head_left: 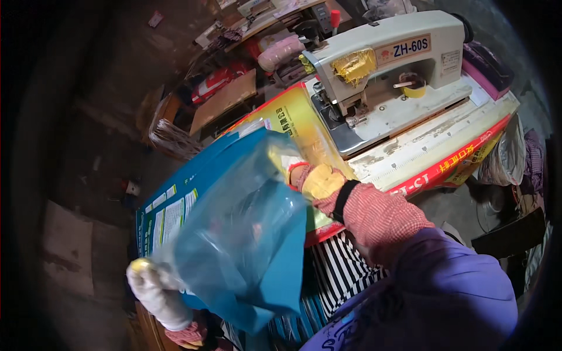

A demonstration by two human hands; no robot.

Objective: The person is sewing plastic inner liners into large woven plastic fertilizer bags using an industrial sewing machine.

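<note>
A large blue printed bag point(272, 286) lies across the near left of the work table, with a sheet of clear plastic film point(234, 199) spread over it and sagging in folds. My left hand point(157, 289), in a white glove with a yellow fingertip, is closed at the film's lower left edge. My right hand point(316, 182), in a worn glove with yellow patches, reaches to the film's upper right edge beside the sewing machine. Its fingertips are partly covered by the film, and the hand looks closed on it. A yellow and red printed bag point(293, 117) lies underneath.
A white industrial sewing machine point(392, 64) stands at the right, its needle area facing my right hand. A purple box point(486, 70) sits behind it. A red and yellow printed strip point(456, 161) lines the table's front edge. Farther back are a wooden board point(225, 102) and pink bundles point(281, 52).
</note>
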